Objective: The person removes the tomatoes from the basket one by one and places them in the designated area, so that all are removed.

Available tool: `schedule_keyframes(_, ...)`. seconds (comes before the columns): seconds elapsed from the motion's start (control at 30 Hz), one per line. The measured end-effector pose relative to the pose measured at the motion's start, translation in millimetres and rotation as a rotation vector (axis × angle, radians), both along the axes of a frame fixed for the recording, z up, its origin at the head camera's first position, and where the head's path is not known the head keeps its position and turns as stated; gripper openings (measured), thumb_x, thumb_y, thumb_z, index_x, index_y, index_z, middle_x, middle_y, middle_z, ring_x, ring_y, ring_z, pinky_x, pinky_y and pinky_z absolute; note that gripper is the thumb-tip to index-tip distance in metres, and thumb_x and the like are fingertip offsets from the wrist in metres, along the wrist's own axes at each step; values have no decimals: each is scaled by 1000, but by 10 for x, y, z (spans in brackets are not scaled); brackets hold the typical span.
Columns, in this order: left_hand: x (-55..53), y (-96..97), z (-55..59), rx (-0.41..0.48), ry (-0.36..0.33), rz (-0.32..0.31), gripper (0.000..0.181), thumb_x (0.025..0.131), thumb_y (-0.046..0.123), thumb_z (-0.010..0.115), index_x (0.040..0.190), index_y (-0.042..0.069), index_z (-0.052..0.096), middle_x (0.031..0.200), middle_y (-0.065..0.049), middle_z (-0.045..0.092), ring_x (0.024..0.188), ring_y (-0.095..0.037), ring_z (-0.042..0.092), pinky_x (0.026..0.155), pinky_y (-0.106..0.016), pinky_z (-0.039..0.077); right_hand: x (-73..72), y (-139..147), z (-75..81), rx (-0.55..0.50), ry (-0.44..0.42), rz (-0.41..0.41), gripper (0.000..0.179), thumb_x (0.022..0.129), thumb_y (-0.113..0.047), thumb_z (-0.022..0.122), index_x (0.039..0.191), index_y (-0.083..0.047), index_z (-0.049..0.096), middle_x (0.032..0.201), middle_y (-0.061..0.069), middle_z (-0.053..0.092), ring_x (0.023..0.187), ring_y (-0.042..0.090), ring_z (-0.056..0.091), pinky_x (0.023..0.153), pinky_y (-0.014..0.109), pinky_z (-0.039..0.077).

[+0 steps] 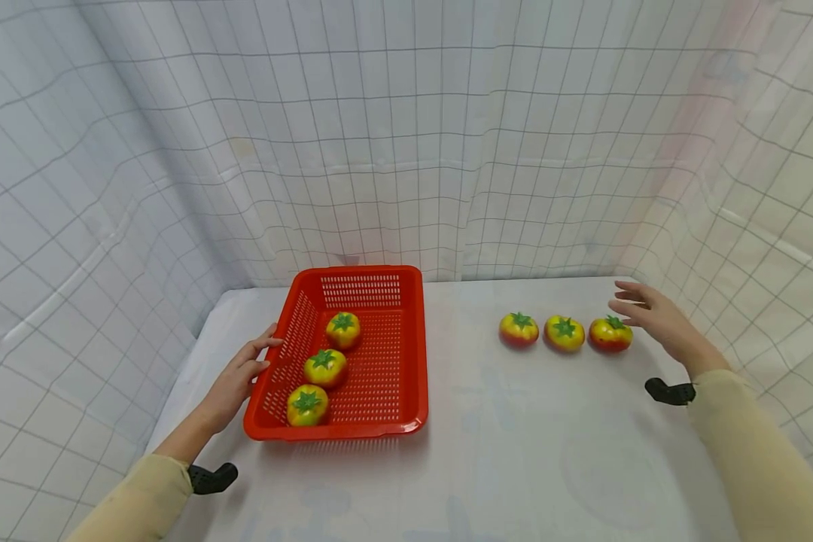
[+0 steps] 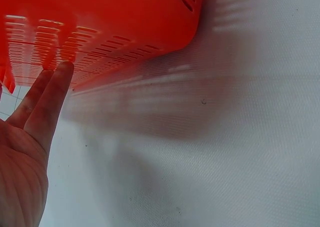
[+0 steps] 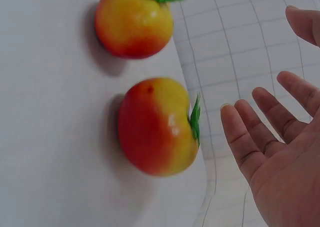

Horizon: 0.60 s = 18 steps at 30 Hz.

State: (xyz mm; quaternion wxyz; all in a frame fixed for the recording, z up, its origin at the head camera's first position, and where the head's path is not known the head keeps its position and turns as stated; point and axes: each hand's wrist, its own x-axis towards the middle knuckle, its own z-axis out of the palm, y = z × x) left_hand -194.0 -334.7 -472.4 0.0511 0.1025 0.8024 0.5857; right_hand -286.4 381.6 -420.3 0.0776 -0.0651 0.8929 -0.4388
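My left hand [image 1: 240, 376] is at the left side of a red plastic basket [image 1: 416, 354]. In the left wrist view its straight fingers [image 2: 52, 99] touch the slotted outer wall. Inside the basket, three yellow-and-red tomatoes with green tops, a far one [image 1: 343, 331], a middle one [image 1: 325, 369] and a near one [image 1: 307, 406], lie along the left side. Over at the right, my right hand [image 1: 664, 322] hovers by the rightmost tomato [image 1: 611, 335], fingers apart and holding nothing. Beside that tomato sit a middle one [image 1: 564, 334] and a left one [image 1: 518, 330], in a row.
A white cloth-covered table [image 1: 501, 444] lies under everything. White sheets with a grid pattern [image 1: 406, 150] stand up at the back and both sides, close behind the basket and near the right hand. Each wrist carries a black strap piece [image 1: 671, 392].
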Motion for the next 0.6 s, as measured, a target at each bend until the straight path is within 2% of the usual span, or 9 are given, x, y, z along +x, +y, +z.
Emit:
schedule_keyframes(0.07, 9, 5, 6, 4, 1, -5, 42, 106, 9, 30, 146, 2, 40, 172, -4, 4, 155, -42, 2, 94, -19, 47, -25, -135, 50, -5, 7, 19, 82, 103, -48, 54, 162, -5, 18, 159, 28, 29, 136, 47, 40, 110, 66, 32)
schedule_keyframes(0.3, 30, 10, 18, 10, -1, -5, 42, 106, 9, 30, 146, 2, 40, 172, -5, 4, 154, -43, 2, 93, -20, 48, -104, -678, 237, 4, 59, 135, 78, 101, -46, 59, 162, -12, 24, 160, 19, 35, 142, 43, 37, 110, 68, 31)
schedule_keyframes(0.4, 17, 6, 10, 8, -3, 0, 42, 106, 9, 30, 146, 3, 41, 172, -4, 4, 154, -43, 3, 93, -20, 48, -142, -922, 316, -11, 66, 183, 75, 100, -47, 62, 161, -18, 30, 160, 11, 38, 144, 37, 37, 111, 67, 31)
schedule_keyframes(0.6, 2, -8, -9, 7, -9, 2, 43, 106, 8, 29, 147, 3, 40, 173, -2, 4, 155, -42, 4, 94, -20, 48, -215, -1401, 435, -22, 85, 276, 70, 96, -49, 66, 156, -25, 39, 153, 4, 47, 141, 30, 42, 111, 60, 36)
